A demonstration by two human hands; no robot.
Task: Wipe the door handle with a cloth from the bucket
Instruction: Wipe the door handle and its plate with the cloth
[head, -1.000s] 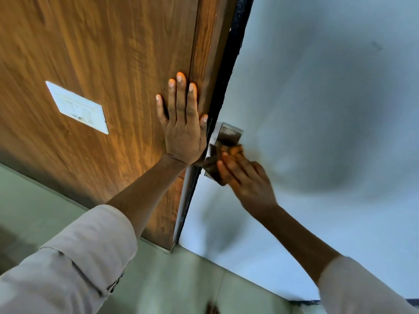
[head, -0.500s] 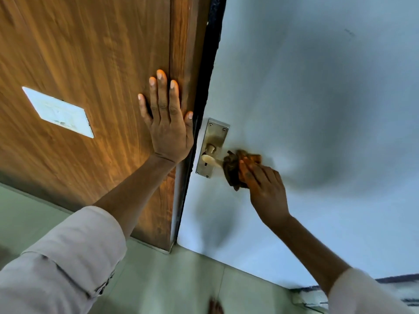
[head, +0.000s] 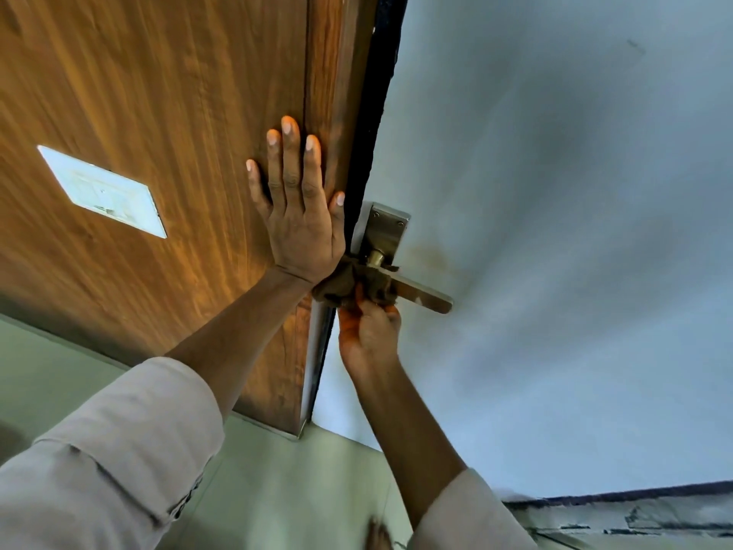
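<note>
While the left hand lies flat on the brown wooden wall panel, with its fingers spread wide and holding nothing, the right hand reaches up from below to the door handle. The right hand's grip is closed around a brown cloth. The cloth is bunched up and wrapped over the near end of the handle, close to where the handle joins its metal plate. The far end of the handle sticks out bare to the right of the cloth. The heel of the left hand sits just beside the cloth; I cannot tell if they touch. The handle is on a pale grey door, right next to the dark edge between the door and the wooden panel. A white switch plate is on the wooden panel, well to the left of the left hand. Both arms wear light sleeves. A pale green floor shows below the arms. No bucket can be seen.
</note>
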